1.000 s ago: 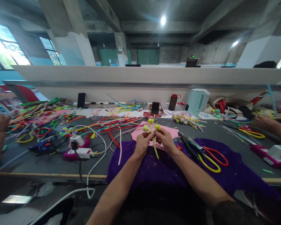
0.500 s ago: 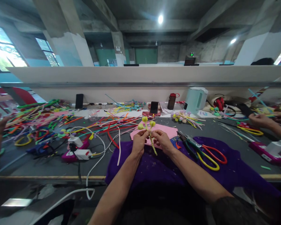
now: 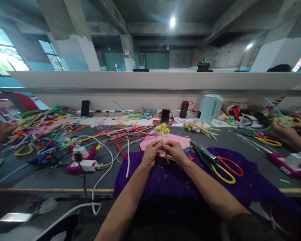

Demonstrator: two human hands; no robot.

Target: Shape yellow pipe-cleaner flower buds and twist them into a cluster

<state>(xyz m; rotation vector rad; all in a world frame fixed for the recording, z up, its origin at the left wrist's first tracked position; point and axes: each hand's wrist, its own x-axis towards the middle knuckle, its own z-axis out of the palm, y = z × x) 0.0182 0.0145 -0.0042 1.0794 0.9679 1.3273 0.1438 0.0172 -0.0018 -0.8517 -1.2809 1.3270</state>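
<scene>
Between my hands stands a yellow-green pipe-cleaner flower (image 3: 163, 129) with several rounded heads bunched at its top. My left hand (image 3: 152, 152) pinches the stem from the left, fingers closed. From the other side my right hand (image 3: 174, 151) grips the same stem, fingertips almost meeting those of the left. The stem's lower end pokes out below the fingers. Beneath and behind lies a pink sheet (image 3: 184, 142), and a purple cloth (image 3: 150, 182) covers the table edge under my wrists.
Scissors with red and yellow handles (image 3: 224, 170) and pliers (image 3: 199, 152) lie at right on the cloth. Loose pipe cleaners (image 3: 107, 134) spread leftward. A power strip (image 3: 75, 167) trails white cables. A kettle (image 3: 210, 108) stands behind. Co-workers' hands (image 3: 282, 129) show at both sides.
The flower's heads have drawn closer together and the stem stands more upright. My hands have come nearer each other on the stem. The co-worker's hand at left has shifted inward.
</scene>
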